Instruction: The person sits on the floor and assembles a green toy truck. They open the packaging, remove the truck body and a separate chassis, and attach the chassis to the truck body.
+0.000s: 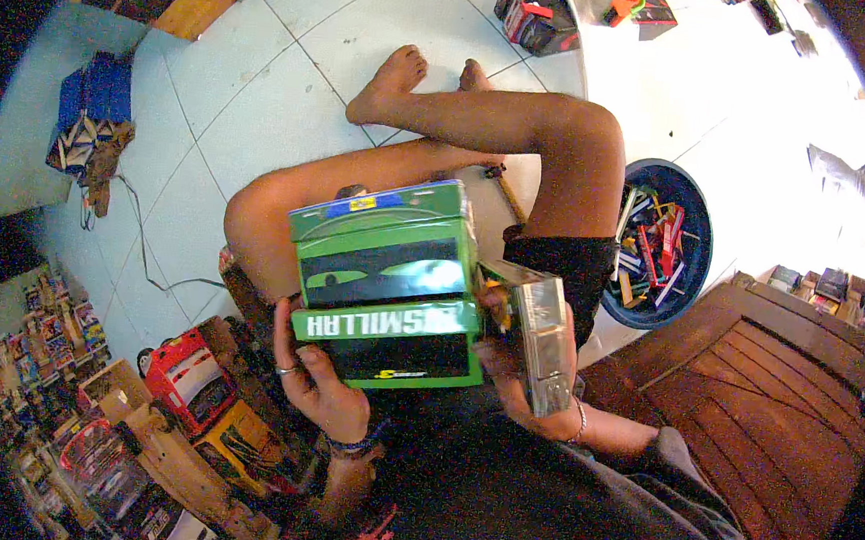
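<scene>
A green model truck cab (387,277) with dark window panels, eye-shaped decals and white lettering lies over my lap. My left hand (329,393), with a ring and a dark wristband, grips its lower left corner, the fingers along the side and the thumb at the near face. At the cab's right side is a silvery, panelled box-like part (540,343). My right hand (519,391) holds this part, its fingers curled at the inner side. Whether the part is joined to the cab I cannot tell.
A dark blue tub (698,279) of coloured scraps stands at the right, by my knee. A hammer (506,193) lies between my legs. Several model trucks (189,378) stand at the lower left. A blue box (97,91), a cable (139,234) and a brown wooden panel (754,403) lie around me.
</scene>
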The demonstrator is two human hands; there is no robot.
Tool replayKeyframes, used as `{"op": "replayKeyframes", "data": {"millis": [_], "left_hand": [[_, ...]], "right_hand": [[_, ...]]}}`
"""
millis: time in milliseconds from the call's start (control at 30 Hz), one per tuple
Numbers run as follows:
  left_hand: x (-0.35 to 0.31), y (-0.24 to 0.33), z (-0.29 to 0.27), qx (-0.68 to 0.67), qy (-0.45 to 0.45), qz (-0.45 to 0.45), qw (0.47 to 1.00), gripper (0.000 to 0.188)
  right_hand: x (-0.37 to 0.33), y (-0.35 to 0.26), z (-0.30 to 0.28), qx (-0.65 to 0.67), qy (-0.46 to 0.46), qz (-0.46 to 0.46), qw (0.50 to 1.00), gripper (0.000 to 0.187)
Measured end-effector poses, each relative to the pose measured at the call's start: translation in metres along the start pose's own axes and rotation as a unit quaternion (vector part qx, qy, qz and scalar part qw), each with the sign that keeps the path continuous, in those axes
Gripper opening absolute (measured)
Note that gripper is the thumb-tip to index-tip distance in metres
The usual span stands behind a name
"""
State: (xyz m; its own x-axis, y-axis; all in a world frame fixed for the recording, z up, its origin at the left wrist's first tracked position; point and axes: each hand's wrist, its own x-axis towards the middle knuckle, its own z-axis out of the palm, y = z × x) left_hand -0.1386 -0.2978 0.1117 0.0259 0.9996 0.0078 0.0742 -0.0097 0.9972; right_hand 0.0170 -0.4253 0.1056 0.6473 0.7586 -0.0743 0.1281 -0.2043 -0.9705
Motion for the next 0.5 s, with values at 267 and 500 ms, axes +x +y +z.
{"op": "replayKeyframes", "data": {"millis": [267,500], "left_hand": [[0.035,-0.013,-0.038,0.091,0.016,0.054,0.994,0.049],[0.035,-0.01,-0.034,0.116,0.011,0.055,0.992,0.043]], "right_hand": [[0.051,-0.01,-0.011,0.004,-0.126,-0.175,0.977,0.054],[0.072,-0.001,-0.035,0.107,-0.192,-0.069,0.973,0.037]]}}
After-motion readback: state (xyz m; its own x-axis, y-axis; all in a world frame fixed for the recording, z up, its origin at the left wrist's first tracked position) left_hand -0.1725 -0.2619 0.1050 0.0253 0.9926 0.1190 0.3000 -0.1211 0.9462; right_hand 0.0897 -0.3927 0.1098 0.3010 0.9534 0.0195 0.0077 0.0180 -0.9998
